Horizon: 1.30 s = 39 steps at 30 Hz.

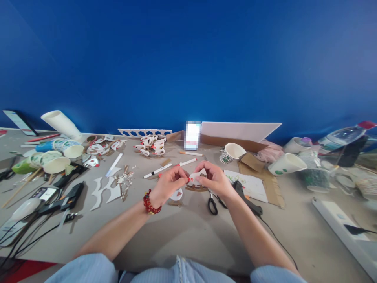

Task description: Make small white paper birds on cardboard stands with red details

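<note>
1. Blue sleeves [85,269] are lying nearest.
2. Left hand [172,182] and right hand [214,179] are pinching a white cutout [195,177] above the table [159,236], centrally.
3. Adjusting is seemingly occurring; the next move is probably requiring steadiness.

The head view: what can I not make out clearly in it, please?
All in the head view:
White piece: partly covered by the left hand and right hand.
Bright screen: content lost to pixelation.
White power strip: one end cut off by the right edge.
</note>
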{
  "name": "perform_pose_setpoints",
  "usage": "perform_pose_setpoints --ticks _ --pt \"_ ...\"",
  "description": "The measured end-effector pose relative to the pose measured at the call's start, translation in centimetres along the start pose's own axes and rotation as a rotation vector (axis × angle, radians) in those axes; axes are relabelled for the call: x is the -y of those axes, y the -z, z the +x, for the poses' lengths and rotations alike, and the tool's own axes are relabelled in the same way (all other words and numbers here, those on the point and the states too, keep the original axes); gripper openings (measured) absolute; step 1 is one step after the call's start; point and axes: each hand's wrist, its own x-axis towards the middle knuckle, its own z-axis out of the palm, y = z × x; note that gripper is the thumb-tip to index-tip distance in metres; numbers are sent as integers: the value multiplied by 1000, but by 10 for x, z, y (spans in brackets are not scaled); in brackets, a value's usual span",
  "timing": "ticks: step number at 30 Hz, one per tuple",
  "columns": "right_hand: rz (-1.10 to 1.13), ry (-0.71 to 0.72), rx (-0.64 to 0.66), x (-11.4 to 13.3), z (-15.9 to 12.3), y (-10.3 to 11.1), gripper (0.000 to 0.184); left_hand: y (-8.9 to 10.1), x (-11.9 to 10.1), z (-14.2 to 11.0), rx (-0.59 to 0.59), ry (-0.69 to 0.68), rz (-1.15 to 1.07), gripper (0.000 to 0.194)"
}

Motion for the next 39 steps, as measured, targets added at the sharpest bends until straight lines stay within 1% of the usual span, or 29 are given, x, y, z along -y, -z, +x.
perform_pose_setpoints --ticks 6,11,16,20,25,31,36,39 --pt "-18 24 -11 0 0 -1 11 0 2 1 0 -32 16 21" --pt "-23 11 -12 2 0 -1 11 0 2 0 0 -11 -1 18" --pt "-46 17 -20 4 -1 -1 10 -1 1 -2 22 11 -99 15" --pt "-41 13 -26 5 -2 -2 9 0 5 0 20 9 -172 18" --pt "-14 -3 -23 5 -1 -2 10 0 3 0 2 -42 -99 20" --pt "-18 7 -11 3 -1 -1 10 0 -3 -2 -1 -140 84 11" --pt "-43 19 -14 -2 0 -1 11 0 0 -2 -52 -76 144 10" --pt "-56 37 -11 -2 0 -1 10 0 1 -1 -74 -84 175 12"
